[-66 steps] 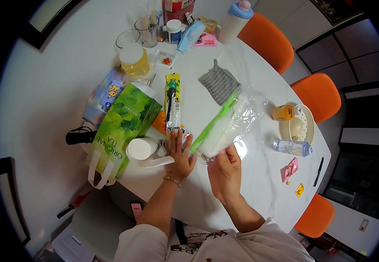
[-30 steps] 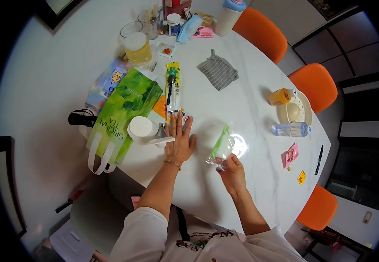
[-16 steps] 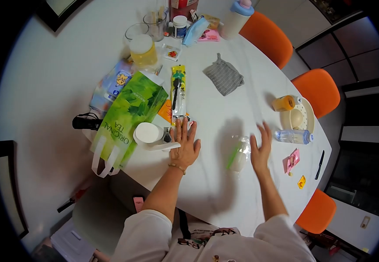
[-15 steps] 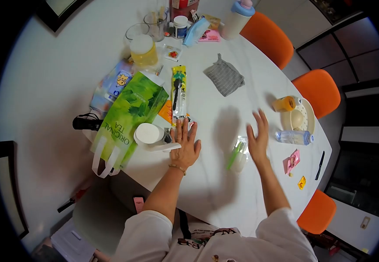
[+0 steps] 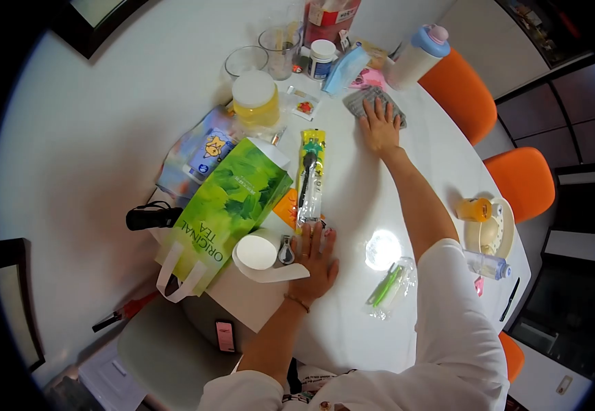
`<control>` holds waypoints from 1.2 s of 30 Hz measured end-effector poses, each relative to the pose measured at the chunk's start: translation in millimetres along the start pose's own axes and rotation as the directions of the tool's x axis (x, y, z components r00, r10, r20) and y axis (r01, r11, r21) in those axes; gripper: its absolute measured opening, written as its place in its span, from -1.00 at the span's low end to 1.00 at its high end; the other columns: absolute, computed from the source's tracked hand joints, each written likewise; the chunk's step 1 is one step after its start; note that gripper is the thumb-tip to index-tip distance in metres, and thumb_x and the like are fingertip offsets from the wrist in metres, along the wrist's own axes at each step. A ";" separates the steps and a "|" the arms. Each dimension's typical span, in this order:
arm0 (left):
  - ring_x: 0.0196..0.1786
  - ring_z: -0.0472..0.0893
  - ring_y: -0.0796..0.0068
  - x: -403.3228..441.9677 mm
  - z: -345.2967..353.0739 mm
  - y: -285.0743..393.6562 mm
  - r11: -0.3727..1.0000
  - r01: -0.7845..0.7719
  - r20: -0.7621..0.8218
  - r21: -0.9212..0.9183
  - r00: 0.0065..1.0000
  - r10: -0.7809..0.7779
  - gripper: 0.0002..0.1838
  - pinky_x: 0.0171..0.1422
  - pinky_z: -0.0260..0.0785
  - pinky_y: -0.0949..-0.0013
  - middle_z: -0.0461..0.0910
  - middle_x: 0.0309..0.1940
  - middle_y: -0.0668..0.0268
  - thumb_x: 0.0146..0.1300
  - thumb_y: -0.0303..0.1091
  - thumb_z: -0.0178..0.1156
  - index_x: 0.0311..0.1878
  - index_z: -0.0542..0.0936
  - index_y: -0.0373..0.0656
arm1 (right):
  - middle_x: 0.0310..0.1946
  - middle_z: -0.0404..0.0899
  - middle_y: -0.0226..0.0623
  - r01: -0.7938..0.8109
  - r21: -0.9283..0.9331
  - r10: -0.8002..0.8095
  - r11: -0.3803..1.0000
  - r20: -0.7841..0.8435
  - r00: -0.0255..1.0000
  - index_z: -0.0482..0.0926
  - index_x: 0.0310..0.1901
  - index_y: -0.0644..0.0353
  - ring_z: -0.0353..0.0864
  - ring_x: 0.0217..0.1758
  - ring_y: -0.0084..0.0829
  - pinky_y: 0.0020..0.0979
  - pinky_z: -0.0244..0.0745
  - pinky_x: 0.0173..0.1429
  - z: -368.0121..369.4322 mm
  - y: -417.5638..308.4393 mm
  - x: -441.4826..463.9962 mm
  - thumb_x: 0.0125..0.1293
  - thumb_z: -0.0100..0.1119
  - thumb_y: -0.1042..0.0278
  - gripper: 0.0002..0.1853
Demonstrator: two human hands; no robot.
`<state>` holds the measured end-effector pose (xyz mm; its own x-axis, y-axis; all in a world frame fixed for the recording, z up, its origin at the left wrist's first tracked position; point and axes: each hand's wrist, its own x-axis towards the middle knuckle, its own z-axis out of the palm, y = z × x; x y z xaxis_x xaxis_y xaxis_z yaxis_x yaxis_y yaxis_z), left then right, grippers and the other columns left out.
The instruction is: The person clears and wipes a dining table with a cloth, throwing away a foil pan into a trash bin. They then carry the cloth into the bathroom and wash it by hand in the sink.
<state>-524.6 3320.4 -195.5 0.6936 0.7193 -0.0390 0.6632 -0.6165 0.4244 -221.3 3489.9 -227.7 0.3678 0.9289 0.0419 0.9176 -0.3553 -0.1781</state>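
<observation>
My right hand [image 5: 381,129] lies on the grey folded cloth [image 5: 399,116] near the far edge of the table, fingers stretched over it. Flat on the tabletop, my left hand [image 5: 316,266] has its fingers spread. Beside it stand a white paper roll [image 5: 256,251] with a loose tail and a small metal clipper-like item [image 5: 286,251]. Just beyond its fingertips is a long yellow-and-clear packet [image 5: 311,179] with a black utensil on it. A clear packet with a green-handled item [image 5: 389,288] lies to its right.
On the left are a green tea bag [image 5: 232,205], a jar of yellow contents [image 5: 255,103] and glasses [image 5: 280,55]. A blue-topped bottle [image 5: 417,58] and a blue mask [image 5: 346,70] stand behind. At right are an orange bottle [image 5: 473,209], a tray [image 5: 507,229] and a water bottle [image 5: 487,264].
My right hand has moved forward from beside the clear packet onto the grey cloth, which now sits nearer the mask. My left hand stays by the paper roll. The view has shifted.
</observation>
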 end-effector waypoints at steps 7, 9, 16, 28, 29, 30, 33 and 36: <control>0.44 -0.06 -0.06 0.8 0.1 -1.6 0.999 -0.026 -0.006 0.022 1.000 0.026 -0.32 0.31 -0.06 -0.24 -0.01 0.40 0.01 0.19 -0.09 0.02 0.37 0.14 -0.06 | 0.40 0.02 -0.28 0.255 0.005 -0.255 0.967 -0.031 0.966 0.14 0.34 -0.15 -0.13 0.47 -0.09 0.05 -0.24 0.43 16.0 -67.6 2.1 0.37 -0.25 0.02 -0.48; 0.44 -0.05 -0.05 0.7 -2.2 1.2 1.000 -0.012 0.002 0.010 1.000 0.012 -0.32 0.32 -0.09 -0.24 0.00 0.39 0.01 0.18 -0.08 0.02 0.37 0.14 -0.05 | 0.39 0.04 -0.28 0.310 0.011 -0.310 0.951 -0.010 0.951 0.17 0.33 -0.13 -0.12 0.47 -0.11 0.03 -0.21 0.43 8.5 -61.2 -18.2 0.35 -0.23 0.02 -0.49; 0.46 -0.09 -0.02 -1.1 1.1 -2.2 1.000 -0.003 0.021 -0.015 1.000 0.004 -0.31 0.34 -0.12 -0.24 -0.02 0.40 0.04 0.18 -0.09 0.02 0.37 0.13 -0.04 | 0.28 0.24 -0.25 0.334 0.139 -0.337 0.932 -0.009 0.942 0.40 0.17 0.01 0.08 0.39 -0.13 -0.02 -0.11 0.42 -31.5 -41.4 -105.9 0.29 -0.12 0.05 -0.54; 0.43 -0.06 -0.11 -2.1 5.8 -5.1 0.998 -0.030 -0.014 -0.062 0.999 0.029 -0.30 0.31 -0.11 -0.29 -0.02 0.39 -0.02 0.18 -0.11 0.04 0.37 0.12 -0.08 | 0.11 0.39 -0.23 0.335 -0.194 -0.369 0.922 -0.175 0.913 0.48 -0.03 0.10 0.23 0.31 -0.27 0.23 -0.03 0.26 -14.1 -48.9 25.5 0.19 0.02 0.29 -0.70; 0.43 -0.06 -0.11 -2.8 5.5 -5.7 0.998 -0.026 -0.012 -0.061 1.000 0.025 -0.30 0.31 -0.11 -0.29 -0.02 0.39 -0.02 0.18 -0.11 0.04 0.37 0.12 -0.08 | 0.10 0.40 -0.24 0.250 -0.121 -0.265 0.961 -0.124 0.956 0.49 -0.03 0.11 0.24 0.30 -0.27 0.25 -0.04 0.24 -15.3 -42.8 24.0 0.21 0.02 0.26 -0.69; 0.43 -0.06 -0.10 -3.1 5.9 -5.6 0.998 -0.031 -0.026 -0.058 0.999 0.030 -0.30 0.31 -0.11 -0.28 -0.01 0.39 -0.02 0.18 -0.11 0.04 0.37 0.12 -0.08 | 0.09 0.41 -0.24 0.156 -0.057 -0.160 0.986 -0.062 0.985 0.50 -0.02 0.11 0.25 0.29 -0.26 0.28 -0.04 0.22 -20.8 -37.7 20.6 0.22 0.01 0.23 -0.68; 0.44 -0.07 -0.09 -1.8 3.2 -3.9 0.997 -0.032 -0.032 -0.064 0.999 0.030 -0.30 0.32 -0.12 -0.27 0.00 0.38 -0.02 0.17 -0.11 0.04 0.37 0.12 -0.09 | 0.01 0.46 -0.21 0.088 -0.088 -0.105 0.992 -0.213 0.971 0.51 -0.09 0.15 0.34 0.19 -0.25 0.20 -0.03 0.22 -40.5 -8.7 -32.7 0.23 0.04 0.20 -0.71; 0.44 -0.07 -0.06 -1.9 0.4 -3.2 0.997 -0.035 -0.023 -0.075 0.999 0.033 -0.31 0.34 -0.16 -0.24 0.00 0.39 -0.02 0.16 -0.12 0.05 0.36 0.15 -0.10 | -0.06 0.49 -0.16 0.012 -0.099 -0.031 0.995 -0.198 0.980 0.53 -0.15 0.15 0.40 0.11 -0.23 0.13 -0.03 0.22 -68.5 28.6 -112.3 0.23 0.06 0.21 -0.76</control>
<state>-527.9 3321.0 -197.1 0.7087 0.7055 -0.0037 0.6154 -0.6156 0.4922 -226.0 3368.3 -170.1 0.3614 0.9007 0.2412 0.9323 -0.3529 -0.0794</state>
